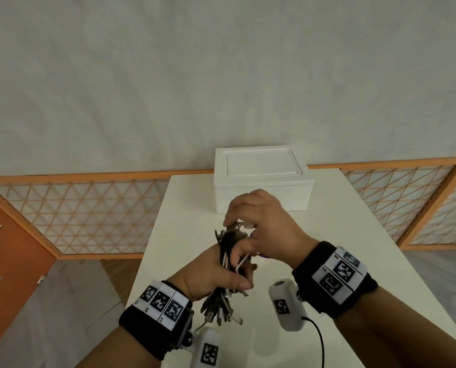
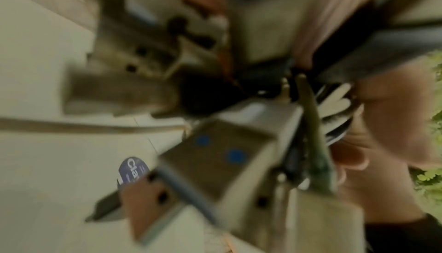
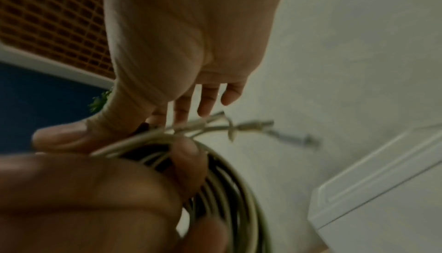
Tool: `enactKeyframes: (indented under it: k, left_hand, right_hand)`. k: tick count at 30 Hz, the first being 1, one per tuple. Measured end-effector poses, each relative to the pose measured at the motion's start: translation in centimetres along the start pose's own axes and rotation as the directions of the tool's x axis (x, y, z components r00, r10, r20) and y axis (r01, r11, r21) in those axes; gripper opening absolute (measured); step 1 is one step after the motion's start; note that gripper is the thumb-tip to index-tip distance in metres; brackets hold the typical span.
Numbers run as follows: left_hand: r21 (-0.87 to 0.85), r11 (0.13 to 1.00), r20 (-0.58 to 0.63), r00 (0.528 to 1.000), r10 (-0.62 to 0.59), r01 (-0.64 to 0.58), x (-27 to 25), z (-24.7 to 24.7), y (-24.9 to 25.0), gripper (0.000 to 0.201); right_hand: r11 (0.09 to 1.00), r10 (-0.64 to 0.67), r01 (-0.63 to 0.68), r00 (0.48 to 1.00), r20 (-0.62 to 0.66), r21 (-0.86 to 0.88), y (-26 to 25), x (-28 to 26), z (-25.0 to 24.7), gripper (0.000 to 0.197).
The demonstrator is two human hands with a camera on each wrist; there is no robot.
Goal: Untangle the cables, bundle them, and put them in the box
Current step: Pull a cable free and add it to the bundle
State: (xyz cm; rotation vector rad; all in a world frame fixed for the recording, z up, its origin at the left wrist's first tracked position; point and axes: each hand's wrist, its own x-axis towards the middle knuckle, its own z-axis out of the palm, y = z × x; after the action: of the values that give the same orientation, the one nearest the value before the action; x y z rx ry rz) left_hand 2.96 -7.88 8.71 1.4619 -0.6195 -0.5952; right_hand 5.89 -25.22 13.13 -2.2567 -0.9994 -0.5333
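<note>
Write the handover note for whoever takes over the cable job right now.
Left hand: grips the cable bundle around its middle, above the table.
Right hand: pinches the bundle's top end, near a white connector.
Box: at the table's far edge, lid on.
Done: cables gathered into one bundle, plugs hanging below the left hand.
Left: secure the bundle, open the box, put it in.

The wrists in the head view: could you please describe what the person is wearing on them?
Both hands are bare. The left wrist and right wrist each carry a wide black band with a white strip of square black-and-white code markers. A small white camera pod bearing another such marker hangs from the right band, with a thin black cable trailing from it; a similar pod hangs from the left.
</note>
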Motion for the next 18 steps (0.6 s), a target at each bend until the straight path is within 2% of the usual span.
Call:
enactKeyframes:
  k: [2,4,5,6,7,8,9,11,12,14,16,17,18]
  left_hand:
    - [-0.072,0.994,-0.069,0.995,0.077,-0.081,0.2,0.4,0.0,0.015]
    - [-0.207,0.964,-0.215,0.969,0.122,-0.167,0.6,0.6,0.4,0.020]
    - [-0.271,0.937,-0.292,0.946,0.139,-0.221,0.8,0.5,0.7,0.025]
    - [-0.320,0.905,-0.364,0.919,0.155,-0.279,1.0,0.3,1.0,0.031]
    - [-0.360,0.873,-0.422,0.892,0.164,-0.331,1.3,0.0,1.3,0.037]
    - [-0.399,0.836,-0.470,0.867,0.167,-0.377,1.5,-0.4,1.6,0.045]
    - [-0.433,0.798,-0.505,0.846,0.171,-0.420,1.7,-0.8,1.9,0.051]
    - [-0.457,0.750,-0.554,0.813,0.181,-0.478,2.2,-1.3,2.5,0.050]
    - [-0.455,0.743,-0.577,0.798,0.173,-0.490,2.5,-1.6,2.5,0.044]
    - [-0.413,0.768,-0.620,0.769,0.156,-0.489,2.7,-1.8,2.5,0.035]
    - [-0.354,0.806,-0.651,0.744,0.152,-0.474,2.6,-2.1,2.3,0.027]
    - [-0.313,0.831,-0.663,0.733,0.156,-0.459,2.4,-2.4,2.0,0.019]
    - [-0.274,0.853,-0.675,0.721,0.159,-0.444,2.2,-2.6,1.9,0.012]
  right_hand:
    - [0.990,0.076,-0.068,0.995,-0.068,0.121,-0.2,0.2,0.1,0.053]
    - [0.972,0.170,-0.126,0.959,-0.225,0.197,-0.2,0.1,0.2,0.037]
    - [0.942,0.292,-0.220,0.911,-0.292,0.254,0.0,-0.2,0.5,0.021]
    - [0.878,0.442,-0.337,0.843,-0.307,0.340,0.6,-0.8,1.0,0.003]
    - [0.764,0.613,-0.489,0.752,-0.240,0.421,0.9,-1.4,1.6,0.011]
    - [0.617,0.726,-0.607,0.685,-0.065,0.500,1.2,-2.3,2.7,0.019]
    - [0.453,0.751,-0.685,0.638,0.170,0.570,1.1,-3.1,3.8,0.025]
    - [0.172,0.581,-0.755,0.596,0.554,0.633,0.0,-4.6,5.8,0.039]
    - [0.046,0.454,-0.762,0.592,0.666,0.646,-0.7,-5.2,6.5,0.047]
    - [-0.149,0.251,-0.765,0.584,0.772,0.627,-1.8,-5.5,6.9,0.050]
    - [-0.203,0.236,-0.770,0.560,0.794,0.604,-2.0,-5.5,6.4,0.033]
    - [-0.134,0.302,-0.792,0.540,0.785,0.596,-1.9,-5.4,5.8,0.022]
    - [-0.011,0.399,-0.818,0.524,0.753,0.575,-1.7,-5.2,5.2,0.014]
